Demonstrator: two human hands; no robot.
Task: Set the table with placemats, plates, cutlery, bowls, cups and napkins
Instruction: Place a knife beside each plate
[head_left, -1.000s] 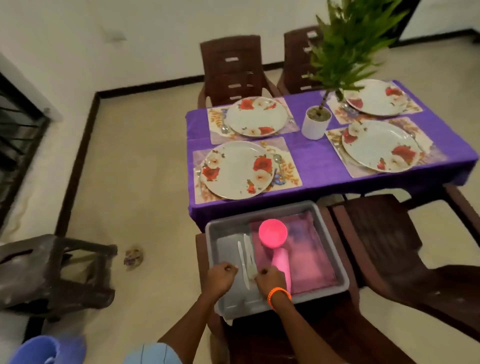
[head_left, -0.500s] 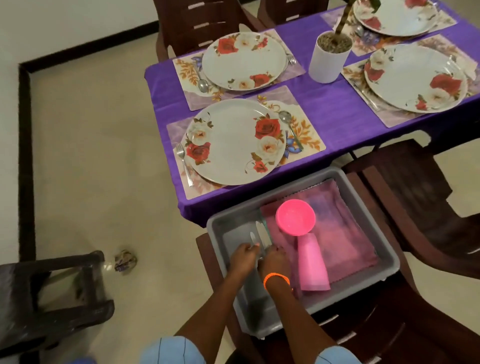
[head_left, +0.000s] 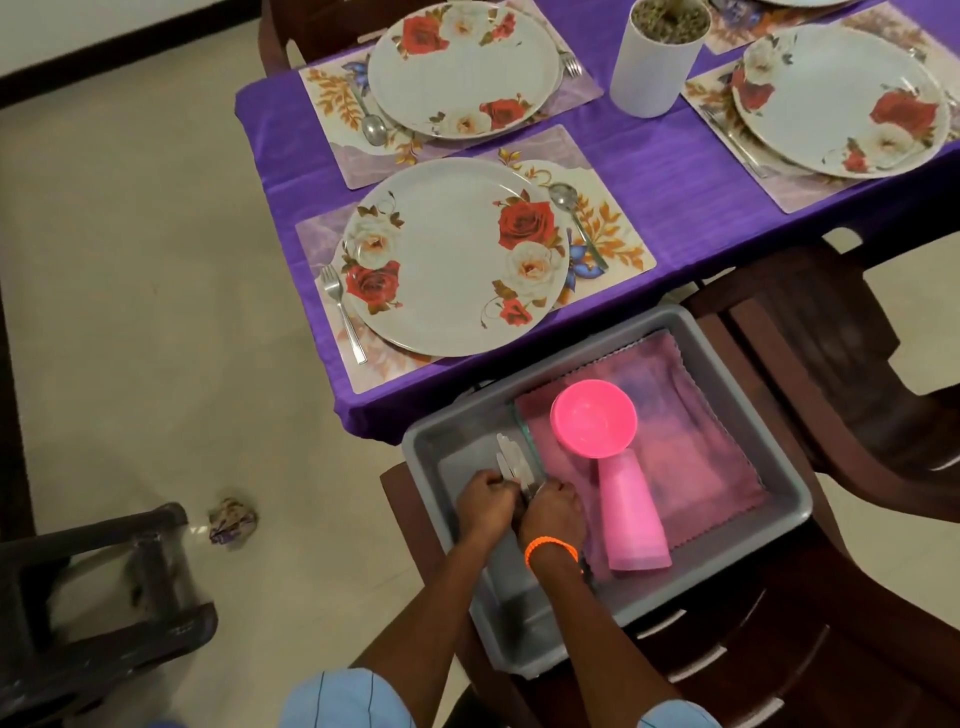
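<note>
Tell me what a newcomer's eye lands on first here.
First the bright pink bowl and pink cup, lying on pink cloth in the grey bin on a chair. Then both hands, left hand and right hand, gripping knives in that bin. Behind, rose-patterned plates sit on a purple tablecloth.

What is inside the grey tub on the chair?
In the grey tub: pink cloths, a pink bowl, a pink cup on its side, and knives gripped by both hands, left and right. The cloths hide whatever lies beneath.
</note>
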